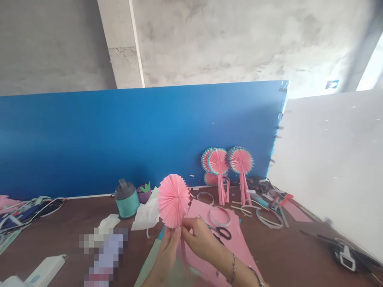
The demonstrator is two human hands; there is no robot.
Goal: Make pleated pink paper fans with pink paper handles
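Observation:
A round pink pleated paper fan (173, 200) stands upright between my two hands, its folds spread into a full disc. My left hand (169, 244) is closed around the fan's base from the left. My right hand (200, 236) pinches the same spot from the right, with the fingertips close to my left thumb. A narrow pink strip hangs below the fan. Beneath my hands lie pink paper sheets (237, 247), and on them rest black-handled scissors (224, 232), partly covered by my right hand, and a roll of tape (220, 216).
Several finished pink fans with coloured rims (241, 160) lean against the blue partition (119, 135). A teal and grey container (127, 201) and a purple cup (144, 194) stand at the left. White strips (271, 219), cables and a black-and-white device (347, 255) lie at the right.

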